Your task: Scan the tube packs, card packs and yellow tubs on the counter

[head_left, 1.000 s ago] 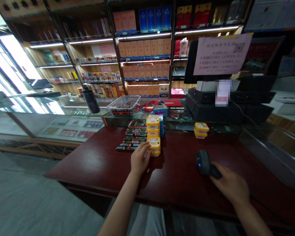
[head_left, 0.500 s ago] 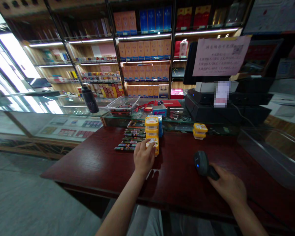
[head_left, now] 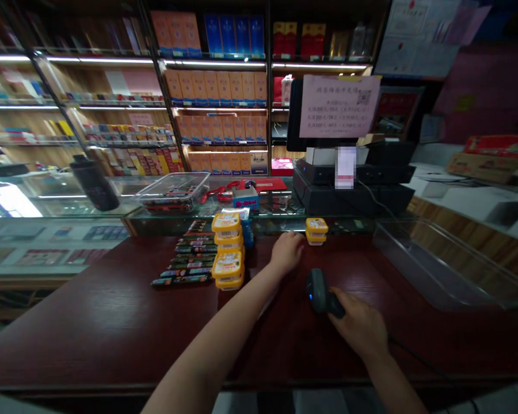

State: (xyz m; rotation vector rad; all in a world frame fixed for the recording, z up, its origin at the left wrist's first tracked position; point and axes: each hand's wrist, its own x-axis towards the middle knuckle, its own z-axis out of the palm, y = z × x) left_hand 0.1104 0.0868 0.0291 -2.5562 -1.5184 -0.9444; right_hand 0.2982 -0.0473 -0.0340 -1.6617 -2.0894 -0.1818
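My left hand is over the table just left of a short stack of yellow-lidded tubs. Its fingers are loosely bent and apart, with nothing seen in them, and a small gap separates them from the tubs. In my right hand is the handle of a dark barcode scanner, whose head points left and shows a blue light. Farther left stand more yellow-lidded tubs, stacked in two piles. Beside them lies a row of slim dark packets.
A clear plastic bin sits at the right of the dark red table. Behind are a glass counter with a clear tray, a black bottle and a monitor bearing a pink notice. The scanner's cable trails right.
My left hand has left the left tub stack and moved right, close to the short stack. My view has turned right. My right hand still holds the scanner.
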